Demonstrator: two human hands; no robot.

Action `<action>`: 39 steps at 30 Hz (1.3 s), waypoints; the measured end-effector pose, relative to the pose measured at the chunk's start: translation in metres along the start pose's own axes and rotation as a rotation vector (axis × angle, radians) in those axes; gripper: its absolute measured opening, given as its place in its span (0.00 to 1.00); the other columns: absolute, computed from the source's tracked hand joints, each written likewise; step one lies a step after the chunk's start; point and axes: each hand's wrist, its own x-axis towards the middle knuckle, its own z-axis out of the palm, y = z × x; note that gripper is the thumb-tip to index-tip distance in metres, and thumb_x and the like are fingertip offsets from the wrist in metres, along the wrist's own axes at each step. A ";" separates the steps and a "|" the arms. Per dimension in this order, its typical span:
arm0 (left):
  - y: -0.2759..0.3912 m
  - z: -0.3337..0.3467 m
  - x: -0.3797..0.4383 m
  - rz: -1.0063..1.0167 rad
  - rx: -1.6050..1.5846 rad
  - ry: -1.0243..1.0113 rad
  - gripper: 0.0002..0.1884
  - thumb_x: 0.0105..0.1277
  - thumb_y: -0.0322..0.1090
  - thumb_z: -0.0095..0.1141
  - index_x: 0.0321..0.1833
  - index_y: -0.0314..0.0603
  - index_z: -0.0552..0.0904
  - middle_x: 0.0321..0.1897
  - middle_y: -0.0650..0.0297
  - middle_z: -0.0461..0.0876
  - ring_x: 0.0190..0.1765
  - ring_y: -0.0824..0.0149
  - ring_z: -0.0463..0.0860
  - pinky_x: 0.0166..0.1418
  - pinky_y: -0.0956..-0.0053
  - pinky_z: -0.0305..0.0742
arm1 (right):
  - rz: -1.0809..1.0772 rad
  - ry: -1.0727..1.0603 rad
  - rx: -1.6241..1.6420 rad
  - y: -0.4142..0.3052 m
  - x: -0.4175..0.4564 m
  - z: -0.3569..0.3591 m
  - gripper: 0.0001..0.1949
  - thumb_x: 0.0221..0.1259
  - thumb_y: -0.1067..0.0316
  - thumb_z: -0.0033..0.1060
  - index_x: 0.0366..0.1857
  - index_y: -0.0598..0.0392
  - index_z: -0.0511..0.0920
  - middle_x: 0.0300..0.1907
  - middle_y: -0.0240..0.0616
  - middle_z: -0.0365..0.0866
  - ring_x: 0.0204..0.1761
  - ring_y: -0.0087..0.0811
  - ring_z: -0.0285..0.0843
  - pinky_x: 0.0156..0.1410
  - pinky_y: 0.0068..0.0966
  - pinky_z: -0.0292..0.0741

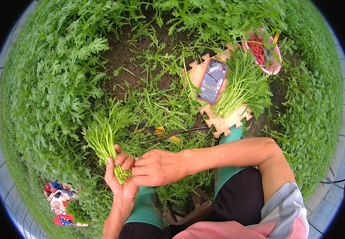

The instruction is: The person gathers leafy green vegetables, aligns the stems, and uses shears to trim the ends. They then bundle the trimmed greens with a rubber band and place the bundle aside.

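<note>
My left hand [120,176] is closed around a bunch of leafy greens [108,134], its cut stem ends low in the palm and the leaves fanning up and to the left. Against that hand's fingertips rests my right hand [157,167], fingers curled, at the side of the stems; whether it pinches anything is hidden. Up and to the right, a pile of cut greens [238,86] lies on a tan foam mat [196,74], beside a smartphone [212,80] with a lit screen.
A pink basket [275,64] with red bands [256,49] stands past the mat. Loose cut greens lie over the soil [127,62]. Dense leafy plants [56,74] surround me. Patterned cloth [60,200] lies at lower left. Below are green boots [147,209] and a wooden stool [193,213].
</note>
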 end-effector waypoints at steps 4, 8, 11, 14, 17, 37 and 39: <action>-0.001 0.001 0.000 -0.006 0.011 0.029 0.20 0.72 0.39 0.60 0.61 0.38 0.73 0.28 0.70 0.70 0.32 0.73 0.68 0.41 0.79 0.71 | 0.052 0.000 0.026 -0.003 0.000 -0.002 0.09 0.46 0.70 0.62 0.28 0.53 0.71 0.28 0.33 0.69 0.32 0.33 0.75 0.31 0.29 0.76; -0.004 0.004 -0.002 -0.009 0.001 0.047 0.18 0.73 0.37 0.59 0.60 0.35 0.73 0.29 0.70 0.71 0.33 0.73 0.69 0.39 0.81 0.71 | 0.103 -0.037 0.068 -0.003 0.000 -0.004 0.09 0.45 0.72 0.62 0.31 0.54 0.72 0.30 0.34 0.73 0.34 0.34 0.79 0.27 0.31 0.78; 0.001 0.000 -0.001 -0.049 -0.002 0.000 0.18 0.70 0.33 0.61 0.58 0.37 0.73 0.29 0.70 0.72 0.34 0.74 0.71 0.51 0.77 0.75 | 0.130 -0.037 0.079 -0.006 0.002 -0.010 0.10 0.45 0.73 0.63 0.31 0.53 0.72 0.30 0.34 0.73 0.34 0.33 0.79 0.28 0.31 0.78; -0.002 0.006 -0.004 -0.020 -0.006 0.133 0.15 0.68 0.31 0.61 0.54 0.41 0.74 0.29 0.69 0.72 0.36 0.71 0.73 0.50 0.77 0.76 | 0.157 -0.013 0.067 -0.007 0.002 -0.012 0.10 0.48 0.73 0.63 0.32 0.52 0.71 0.30 0.34 0.74 0.32 0.34 0.80 0.27 0.33 0.78; 0.003 -0.001 -0.003 -0.064 -0.041 0.116 0.15 0.66 0.27 0.60 0.53 0.41 0.73 0.29 0.69 0.73 0.37 0.71 0.75 0.56 0.74 0.76 | 0.169 0.033 0.075 -0.008 0.001 -0.011 0.10 0.51 0.72 0.63 0.33 0.52 0.71 0.27 0.34 0.73 0.28 0.37 0.80 0.26 0.34 0.77; -0.001 0.013 -0.006 -0.094 0.050 0.122 0.18 0.62 0.21 0.59 0.55 0.37 0.73 0.31 0.72 0.74 0.33 0.76 0.77 0.81 0.67 0.55 | 0.283 0.027 0.065 -0.008 -0.007 -0.010 0.10 0.61 0.67 0.66 0.33 0.51 0.71 0.25 0.34 0.74 0.23 0.37 0.77 0.24 0.32 0.73; 0.000 0.013 -0.007 -0.105 0.053 0.108 0.19 0.62 0.21 0.59 0.55 0.37 0.73 0.32 0.71 0.74 0.34 0.76 0.77 0.81 0.67 0.54 | 0.278 -0.014 0.016 -0.009 -0.008 -0.013 0.10 0.61 0.65 0.66 0.33 0.50 0.71 0.25 0.32 0.74 0.23 0.36 0.77 0.23 0.31 0.71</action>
